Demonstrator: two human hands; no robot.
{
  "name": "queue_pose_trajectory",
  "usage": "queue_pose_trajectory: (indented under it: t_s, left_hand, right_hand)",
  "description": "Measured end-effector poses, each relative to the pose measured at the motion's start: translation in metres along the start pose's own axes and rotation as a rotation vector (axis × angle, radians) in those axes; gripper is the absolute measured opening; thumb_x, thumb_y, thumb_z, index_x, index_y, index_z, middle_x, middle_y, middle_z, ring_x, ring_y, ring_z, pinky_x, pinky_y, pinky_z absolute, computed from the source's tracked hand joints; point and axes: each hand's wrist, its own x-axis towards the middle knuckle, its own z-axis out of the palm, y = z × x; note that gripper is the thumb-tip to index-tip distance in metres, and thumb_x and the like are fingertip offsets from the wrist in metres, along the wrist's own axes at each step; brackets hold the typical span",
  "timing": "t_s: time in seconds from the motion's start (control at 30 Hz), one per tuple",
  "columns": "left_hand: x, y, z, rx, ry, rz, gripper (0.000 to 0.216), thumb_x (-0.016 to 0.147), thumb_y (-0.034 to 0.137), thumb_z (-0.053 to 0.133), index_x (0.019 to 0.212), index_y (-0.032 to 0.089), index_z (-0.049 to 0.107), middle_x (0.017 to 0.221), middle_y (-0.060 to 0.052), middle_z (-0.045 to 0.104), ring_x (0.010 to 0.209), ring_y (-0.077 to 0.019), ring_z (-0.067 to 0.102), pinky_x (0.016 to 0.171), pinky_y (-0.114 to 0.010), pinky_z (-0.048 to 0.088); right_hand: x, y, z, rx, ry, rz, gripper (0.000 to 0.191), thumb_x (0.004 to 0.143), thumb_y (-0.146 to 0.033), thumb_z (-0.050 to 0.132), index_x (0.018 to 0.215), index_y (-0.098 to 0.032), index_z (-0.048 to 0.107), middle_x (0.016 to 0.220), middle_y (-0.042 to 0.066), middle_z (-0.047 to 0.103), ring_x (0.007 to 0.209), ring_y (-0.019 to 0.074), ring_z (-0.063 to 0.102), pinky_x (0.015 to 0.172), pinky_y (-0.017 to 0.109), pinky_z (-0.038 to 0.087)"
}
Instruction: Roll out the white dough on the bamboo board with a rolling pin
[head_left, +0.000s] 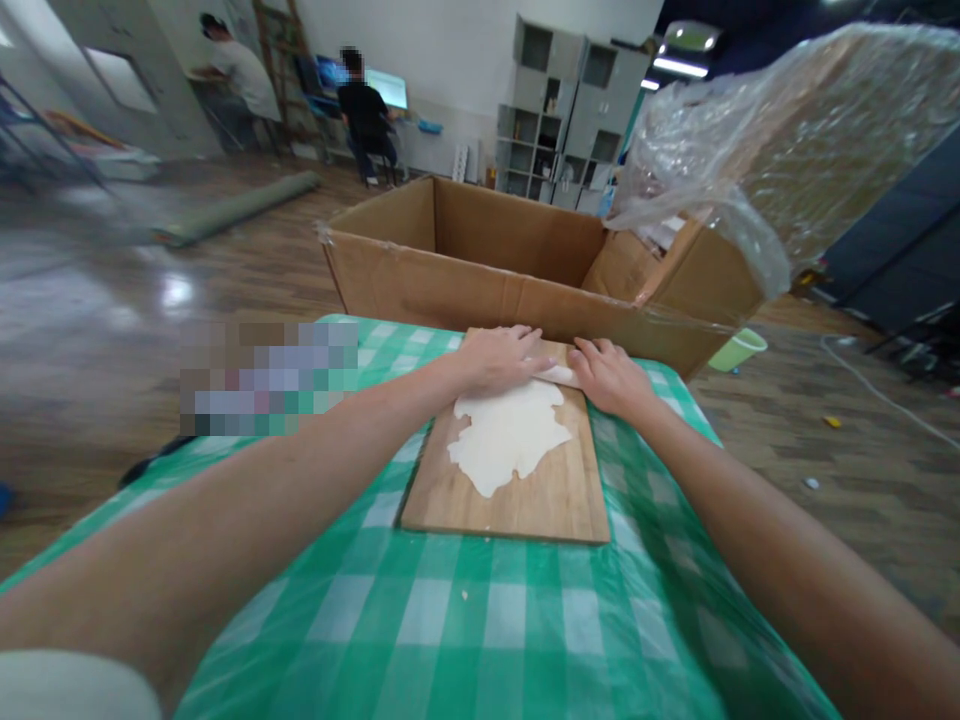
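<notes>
A thin, ragged sheet of white dough (507, 436) lies on a wooden cutting board (551, 495) on the table. Across the far end of the board a pale rolling pin (559, 375) rests on the dough's far edge. My left hand (499, 357) lies palm down on the pin's left part. My right hand (611, 377) lies palm down on its right part. Most of the pin is hidden under both hands; only a short piece shows between them.
The table has a green and white checked cloth (480, 620). A large open cardboard box (517, 265) stands right behind the board, with crumpled clear plastic (780, 150) over its right side. A light green tub (739, 348) sits on the floor. Two people are at desks far back.
</notes>
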Motion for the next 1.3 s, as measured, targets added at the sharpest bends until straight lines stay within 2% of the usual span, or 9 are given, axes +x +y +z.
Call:
queue_pose_trajectory:
  t_s: [0.2, 0.5, 0.6, 0.67, 0.8, 0.9, 1.03, 1.17, 1.3]
  left_hand:
    - [0.009, -0.007, 0.005, -0.001, -0.008, -0.028, 0.077, 0.104, 0.072, 0.022, 0.163, 0.025, 0.038, 0.164, -0.014, 0.047, 0.146, -0.0356, 0.047, 0.116, -0.049, 0.036]
    - [-0.007, 0.008, -0.005, 0.027, 0.02, -0.017, 0.056, 0.108, 0.062, 0.027, 0.144, 0.034, 0.059, 0.145, -0.01, 0.063, 0.134, -0.0317, 0.057, 0.107, -0.049, 0.044]
    - [-0.016, 0.014, -0.007, 0.038, 0.069, -0.006, 0.059, 0.107, 0.063, 0.027, 0.14, 0.031, 0.063, 0.146, -0.011, 0.063, 0.133, -0.0304, 0.059, 0.107, -0.048, 0.044]
    - [-0.024, 0.017, -0.008, 0.051, 0.106, 0.026, 0.066, 0.107, 0.065, 0.024, 0.14, 0.023, 0.064, 0.149, -0.015, 0.061, 0.135, -0.031, 0.058, 0.111, -0.048, 0.042]
    - [-0.052, 0.021, -0.009, 0.058, 0.123, 0.107, 0.077, 0.106, 0.066, 0.023, 0.145, 0.011, 0.058, 0.157, -0.019, 0.055, 0.147, -0.0316, 0.048, 0.122, -0.045, 0.031]
    - [-0.082, 0.022, -0.009, 0.056, 0.106, 0.102, 0.084, 0.103, 0.071, 0.03, 0.157, 0.008, 0.044, 0.164, -0.02, 0.045, 0.155, -0.0315, 0.038, 0.127, -0.044, 0.024]
    - [-0.119, 0.026, -0.015, 0.065, 0.103, 0.119, 0.081, 0.103, 0.068, 0.035, 0.16, 0.01, 0.039, 0.166, -0.019, 0.043, 0.155, -0.0307, 0.038, 0.127, -0.042, 0.025]
    - [-0.14, 0.038, -0.022, 0.132, 0.173, 0.126, 0.076, 0.105, 0.064, 0.034, 0.154, 0.008, 0.044, 0.156, -0.021, 0.052, 0.148, -0.0328, 0.045, 0.125, -0.045, 0.03]
    - [-0.146, 0.048, -0.023, 0.174, 0.181, 0.084, 0.067, 0.106, 0.06, 0.034, 0.143, 0.008, 0.054, 0.141, -0.022, 0.06, 0.134, -0.0343, 0.054, 0.12, -0.049, 0.037]
  right_hand:
    - [0.002, -0.002, -0.001, 0.004, -0.002, 0.025, 0.058, 0.11, -0.034, 0.019, 0.151, -0.012, 0.053, 0.162, 0.018, 0.048, 0.14, 0.0404, 0.045, 0.115, 0.058, 0.035]
    - [-0.018, -0.024, -0.014, -0.115, -0.061, 0.058, 0.05, 0.111, -0.029, 0.02, 0.138, -0.013, 0.059, 0.136, 0.022, 0.066, 0.12, 0.0372, 0.064, 0.096, 0.048, 0.049]
    - [-0.03, -0.035, -0.017, -0.109, -0.047, 0.098, 0.054, 0.112, -0.034, 0.014, 0.138, -0.015, 0.058, 0.132, 0.021, 0.069, 0.113, 0.0356, 0.07, 0.09, 0.046, 0.052]
    - [-0.039, -0.042, -0.018, -0.057, -0.03, 0.169, 0.059, 0.112, -0.041, 0.012, 0.144, -0.015, 0.053, 0.132, 0.022, 0.07, 0.112, 0.0354, 0.071, 0.089, 0.045, 0.054]
    - [-0.066, -0.061, -0.019, 0.066, 0.027, 0.179, 0.064, 0.111, -0.047, 0.014, 0.154, -0.008, 0.041, 0.146, 0.024, 0.062, 0.125, 0.0358, 0.067, 0.098, 0.046, 0.054]
    - [-0.093, -0.076, -0.02, 0.096, 0.088, 0.063, 0.064, 0.11, -0.045, 0.021, 0.158, -0.005, 0.038, 0.161, 0.024, 0.048, 0.149, 0.0347, 0.047, 0.116, 0.048, 0.043]
    - [-0.118, -0.091, -0.021, 0.155, 0.132, -0.04, 0.069, 0.109, -0.049, 0.026, 0.16, -0.003, 0.039, 0.165, 0.024, 0.041, 0.157, 0.0322, 0.035, 0.125, 0.049, 0.035]
    - [-0.118, -0.095, -0.021, 0.167, 0.145, -0.069, 0.072, 0.109, -0.051, 0.029, 0.158, 0.001, 0.041, 0.164, 0.025, 0.043, 0.158, 0.0327, 0.031, 0.127, 0.048, 0.032]
    - [-0.092, -0.085, -0.019, 0.173, 0.111, -0.031, 0.059, 0.111, -0.043, 0.025, 0.149, -0.006, 0.052, 0.154, 0.023, 0.056, 0.152, 0.0308, 0.043, 0.122, 0.046, 0.037]
